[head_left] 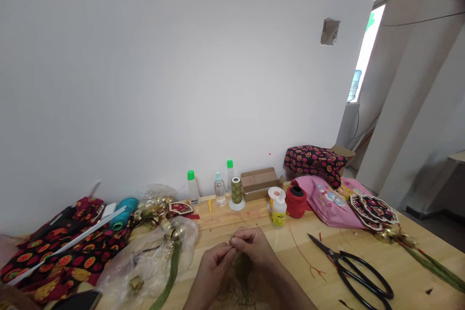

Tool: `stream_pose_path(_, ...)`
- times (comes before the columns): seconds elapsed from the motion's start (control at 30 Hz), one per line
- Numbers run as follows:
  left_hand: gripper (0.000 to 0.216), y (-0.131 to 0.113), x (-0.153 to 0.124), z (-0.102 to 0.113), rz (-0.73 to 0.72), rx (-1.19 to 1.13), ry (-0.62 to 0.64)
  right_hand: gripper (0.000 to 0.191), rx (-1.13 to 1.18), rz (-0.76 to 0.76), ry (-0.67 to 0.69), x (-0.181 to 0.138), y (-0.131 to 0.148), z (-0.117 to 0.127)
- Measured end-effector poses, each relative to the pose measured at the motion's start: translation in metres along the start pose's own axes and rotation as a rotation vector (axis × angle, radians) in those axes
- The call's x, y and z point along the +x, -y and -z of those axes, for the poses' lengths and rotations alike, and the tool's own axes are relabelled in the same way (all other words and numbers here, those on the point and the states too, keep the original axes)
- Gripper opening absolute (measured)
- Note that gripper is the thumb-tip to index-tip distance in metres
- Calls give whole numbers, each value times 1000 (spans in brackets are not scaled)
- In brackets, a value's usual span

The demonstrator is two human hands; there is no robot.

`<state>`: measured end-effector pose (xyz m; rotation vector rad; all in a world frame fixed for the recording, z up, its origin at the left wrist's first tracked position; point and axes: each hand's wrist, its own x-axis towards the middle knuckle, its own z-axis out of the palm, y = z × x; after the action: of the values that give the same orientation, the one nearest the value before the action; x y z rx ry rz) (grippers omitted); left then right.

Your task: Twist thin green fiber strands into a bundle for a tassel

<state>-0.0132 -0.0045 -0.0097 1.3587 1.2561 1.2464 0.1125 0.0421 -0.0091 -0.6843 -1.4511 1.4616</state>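
1. Olive-green bundle of fine, hair-like thread (242,271) hangs at the bottom centre of the frame, beneath and between the person's two hands.
2. Left hand (213,265) and right hand (254,248) meet above it, thumbs and forefingers pinching, fingertip to fingertip; they seem to grip the bundle's top, though what exactly lies between the tips is too small to tell.
3. Meeting so closely probably lets each hand steady the other on such thin strands.
4. Large metal scissors with black looped handles (334,255) lie at lower right, likely set there for easy reach, apart from the right hand.
5. Near the centre stand an olive-green thread spool (236,191) and, further right, a white plastic bottle with a yellow label (279,213) beside a red thread cone (296,203); placing them toward the wall presumably leaves working room in front.
6. At lower left, a crinkled clear plastic bag (118,271) lies beside shiny, round brass bells (176,234) and a long green tassel (173,269), its soft threads trailing toward the bottom edge.
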Motion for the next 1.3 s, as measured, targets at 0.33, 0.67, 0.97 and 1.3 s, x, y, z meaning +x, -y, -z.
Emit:
stream_pose_path(0.33,23,-4,5,-1,-80,14,-255,38,26,65,21,-7,1,-15)
stream_pose_path(0.67,11,-58,4,9,24,-588,-339,43,-32,31,158,-14,0,-26)
stream_pose_path(0.97,12,-72,7,42,7,-726,-363,28,-228,-62,241,-19,15,8)
stream_pose_path(1.3,19,-6,5,58,238,-446,-309,13,-617,-70,-172,-60,9,70)
